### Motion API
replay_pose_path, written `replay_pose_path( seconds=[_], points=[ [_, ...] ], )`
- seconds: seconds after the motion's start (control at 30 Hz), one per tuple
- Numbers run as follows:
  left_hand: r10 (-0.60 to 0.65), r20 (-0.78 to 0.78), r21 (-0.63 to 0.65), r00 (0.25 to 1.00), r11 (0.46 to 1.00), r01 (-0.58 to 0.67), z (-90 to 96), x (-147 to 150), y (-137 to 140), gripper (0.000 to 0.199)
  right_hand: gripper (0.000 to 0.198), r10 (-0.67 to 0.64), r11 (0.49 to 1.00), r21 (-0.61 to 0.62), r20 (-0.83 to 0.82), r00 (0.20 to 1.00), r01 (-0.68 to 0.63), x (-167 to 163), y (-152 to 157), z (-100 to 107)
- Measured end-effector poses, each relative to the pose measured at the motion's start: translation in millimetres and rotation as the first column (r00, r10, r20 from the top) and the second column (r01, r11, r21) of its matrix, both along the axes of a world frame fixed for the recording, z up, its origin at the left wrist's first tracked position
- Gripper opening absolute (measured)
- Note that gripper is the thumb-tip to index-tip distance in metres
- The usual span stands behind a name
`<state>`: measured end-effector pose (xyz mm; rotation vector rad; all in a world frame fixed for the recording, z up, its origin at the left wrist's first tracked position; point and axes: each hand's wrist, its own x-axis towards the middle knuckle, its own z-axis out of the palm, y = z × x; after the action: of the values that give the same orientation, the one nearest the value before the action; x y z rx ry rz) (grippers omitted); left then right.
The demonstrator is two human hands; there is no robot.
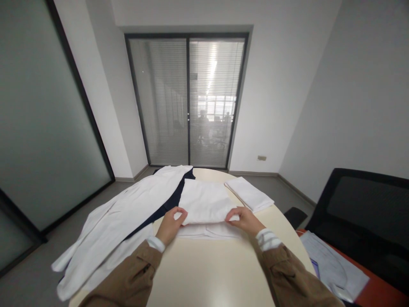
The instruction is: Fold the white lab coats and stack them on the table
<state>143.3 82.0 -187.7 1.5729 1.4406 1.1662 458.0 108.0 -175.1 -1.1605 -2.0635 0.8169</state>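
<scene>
A white cloth garment [206, 200], partly folded, lies in front of me on the round table [211, 268]. My left hand [172, 222] pinches its near left corner between thumb and fingers. At the near right corner my right hand [245, 218] pinches the same edge. The held edge is raised a little, and another white layer shows below it on the tabletop. I cannot tell what kind of garment it is.
White clothes [128, 217] with a dark navy piece [162, 209] spread over the table's left side and hang off its edge. A folded white cloth [249, 194] lies at the back right. A black mesh chair [364, 217] stands right, with papers [335, 260] on its red seat.
</scene>
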Motion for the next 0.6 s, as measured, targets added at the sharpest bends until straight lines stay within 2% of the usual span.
replay_pose_path(
  seconds=[0.1,0.23,0.37,0.47,0.6],
  points=[
    [-0.027,-0.222,0.030,0.975,0.999,0.034,-1.8,-4,-2,0.028,0.014,0.093,0.992,-0.098,0.115,0.989,-0.082,3,-4,-1],
    [-0.062,-0.358,0.015,0.932,0.997,0.072,-1.5,-6,-4,0.020,0.028,0.152,0.972,-0.203,0.166,0.974,-0.118,9,-8,0],
    [-0.069,-0.496,-0.024,0.866,0.998,0.066,2.2,-7,-8,0.017,0.033,0.175,0.964,-0.226,0.132,0.976,-0.142,12,-7,2],
    [-0.045,-0.619,-0.024,0.784,0.999,0.039,6.3,-7,-12,0.017,0.042,0.158,0.969,-0.215,0.143,0.977,-0.125,13,-6,-1],
    [0.005,-0.697,0.104,0.717,0.990,0.094,9.6,-8,-14,0.013,0.044,0.129,0.965,-0.253,0.233,0.964,-0.069,14,-9,3]
  ],
)
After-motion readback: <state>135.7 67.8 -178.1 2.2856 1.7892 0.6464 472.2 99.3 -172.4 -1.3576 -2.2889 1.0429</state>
